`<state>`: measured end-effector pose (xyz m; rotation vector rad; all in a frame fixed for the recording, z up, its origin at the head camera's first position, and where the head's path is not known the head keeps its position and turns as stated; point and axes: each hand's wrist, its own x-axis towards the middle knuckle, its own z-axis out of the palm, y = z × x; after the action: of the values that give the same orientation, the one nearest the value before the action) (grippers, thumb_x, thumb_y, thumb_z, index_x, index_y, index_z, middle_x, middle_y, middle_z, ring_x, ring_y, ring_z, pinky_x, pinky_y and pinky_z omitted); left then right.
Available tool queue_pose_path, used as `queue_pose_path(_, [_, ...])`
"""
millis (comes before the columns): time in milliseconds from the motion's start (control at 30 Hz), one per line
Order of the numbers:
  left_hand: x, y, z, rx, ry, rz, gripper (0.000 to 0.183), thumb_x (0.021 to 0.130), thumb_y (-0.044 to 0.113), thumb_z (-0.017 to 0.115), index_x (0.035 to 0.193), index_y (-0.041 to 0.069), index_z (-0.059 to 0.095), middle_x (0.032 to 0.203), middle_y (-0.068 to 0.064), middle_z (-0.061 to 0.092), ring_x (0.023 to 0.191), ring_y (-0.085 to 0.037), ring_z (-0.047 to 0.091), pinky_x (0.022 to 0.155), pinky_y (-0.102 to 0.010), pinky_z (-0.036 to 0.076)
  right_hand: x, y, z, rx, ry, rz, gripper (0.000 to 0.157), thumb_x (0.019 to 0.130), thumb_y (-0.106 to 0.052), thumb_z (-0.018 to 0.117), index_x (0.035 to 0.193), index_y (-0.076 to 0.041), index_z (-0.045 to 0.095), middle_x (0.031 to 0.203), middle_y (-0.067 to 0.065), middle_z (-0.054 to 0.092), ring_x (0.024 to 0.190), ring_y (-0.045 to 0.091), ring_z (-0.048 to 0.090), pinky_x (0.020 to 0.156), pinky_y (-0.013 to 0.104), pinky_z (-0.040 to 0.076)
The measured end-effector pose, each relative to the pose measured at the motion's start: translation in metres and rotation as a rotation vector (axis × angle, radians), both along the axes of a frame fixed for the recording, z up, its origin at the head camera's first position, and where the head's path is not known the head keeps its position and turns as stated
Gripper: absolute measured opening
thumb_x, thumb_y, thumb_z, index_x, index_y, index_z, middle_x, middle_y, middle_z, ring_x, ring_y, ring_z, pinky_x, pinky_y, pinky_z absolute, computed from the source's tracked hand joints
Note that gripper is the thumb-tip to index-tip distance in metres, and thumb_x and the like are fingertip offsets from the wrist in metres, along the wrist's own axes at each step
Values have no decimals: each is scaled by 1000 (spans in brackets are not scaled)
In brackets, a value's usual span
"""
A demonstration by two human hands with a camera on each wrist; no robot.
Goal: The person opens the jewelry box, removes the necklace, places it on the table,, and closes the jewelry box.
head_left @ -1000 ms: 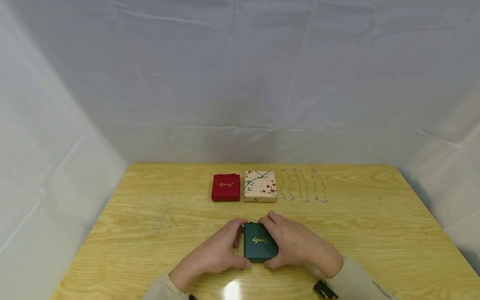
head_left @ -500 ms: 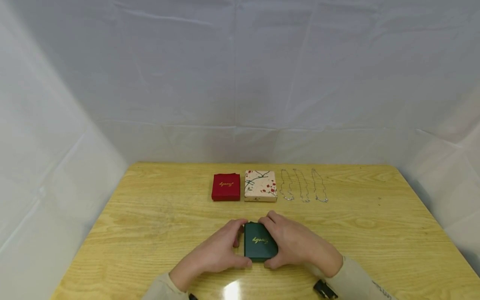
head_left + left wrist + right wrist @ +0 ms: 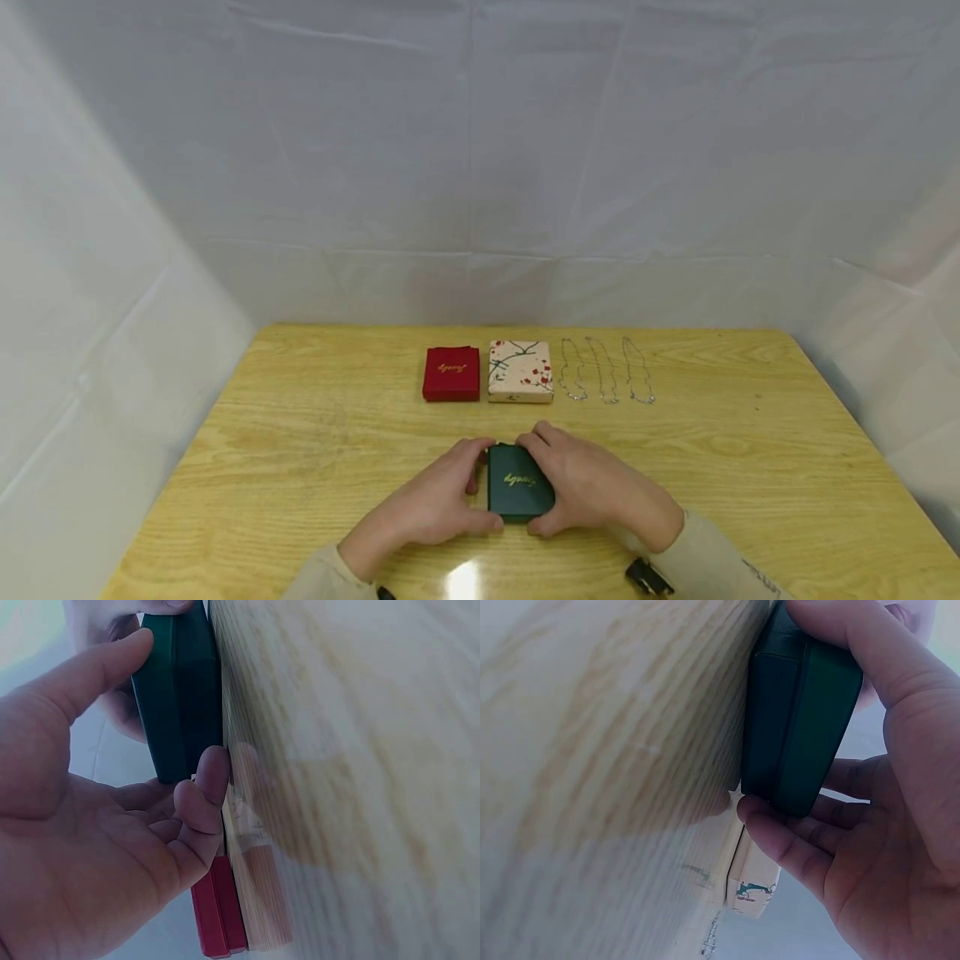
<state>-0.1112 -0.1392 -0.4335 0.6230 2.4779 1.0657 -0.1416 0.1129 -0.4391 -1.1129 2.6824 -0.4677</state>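
Observation:
A dark green jewelry box (image 3: 519, 485) with gold lettering lies closed on the table near its front edge. My left hand (image 3: 444, 498) holds it by the left end, thumb at the near corner and index finger at the far corner. Around the right end, my right hand (image 3: 581, 483) grips with the thumb on the near side and fingers on the far side. Seen from the left wrist, the left thumb (image 3: 112, 664) touches the green box (image 3: 176, 690), and the smaller fingers are curled beside it. The right wrist view has the box (image 3: 802, 712) between right thumb and fingers.
Behind the green box, a red jewelry box (image 3: 452, 374) and a cream flower-patterned box (image 3: 521, 372) stand side by side. Several thin silver necklaces, one of them a necklace (image 3: 639, 371) at the right, lie beside them. White cloth (image 3: 480, 167) hangs behind the wooden table (image 3: 315, 467).

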Motion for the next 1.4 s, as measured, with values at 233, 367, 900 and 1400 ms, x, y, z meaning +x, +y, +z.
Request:
queue_pose_path(233, [0, 0, 0, 2, 7, -3, 94, 84, 31, 92, 156, -2, 40, 118, -2, 53, 96, -18, 55, 81, -29, 49, 0, -1, -1, -1, 1, 0, 94, 72, -50, 92, 145, -7, 54, 119, -2, 54, 97, 9, 55, 91, 33, 56])
queue_pose_path(367, [0, 0, 0, 0, 8, -3, 94, 84, 31, 92, 155, -2, 41, 117, -3, 54, 95, -18, 55, 80, -29, 49, 0, 0, -1, 0, 3, 2, 94, 72, -51, 92, 146, -6, 54, 120, -1, 54, 97, 10, 55, 91, 33, 56])
queue_pose_path(900, [1, 0, 1, -12, -4, 0, 94, 85, 32, 92, 156, -2, 41, 112, -3, 53, 93, -18, 54, 78, -29, 48, 0, -2, 1, -5, -15, 4, 92, 72, -49, 93, 144, -7, 54, 119, -2, 54, 96, 9, 55, 90, 33, 56])
queue_pose_path(1400, [1, -1, -1, -25, 18, -20, 94, 88, 34, 90, 158, -3, 39, 115, -2, 52, 93, -16, 53, 80, -29, 47, -2, -1, -3, 32, 61, 13, 94, 71, -58, 91, 144, -9, 58, 118, -2, 56, 94, 10, 55, 90, 37, 55])
